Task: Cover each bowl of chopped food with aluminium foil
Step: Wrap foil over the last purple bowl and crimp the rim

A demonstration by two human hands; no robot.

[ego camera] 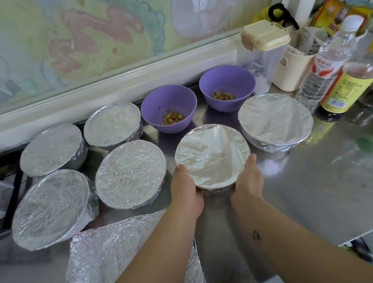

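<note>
A foil-covered bowl (212, 156) stands at the middle of the steel counter. My left hand (186, 187) cups its left side and my right hand (248, 181) cups its right side, fingers hidden under the rim. Behind it two purple bowls (169, 107) (227, 87) hold chopped brown food and stand uncovered. Several other bowls wear foil: one at the right (275, 120) and a group at the left (130, 174) (112, 124). A loose crumpled foil sheet (114, 257) lies near the front edge under my left forearm.
Bottles (330, 63) (352, 79), a cream lidded container (264, 35) and a cream holder (292, 69) crowd the back right. A window frame (107, 85) runs behind the bowls. The counter edge (371, 230) drops off at the right front.
</note>
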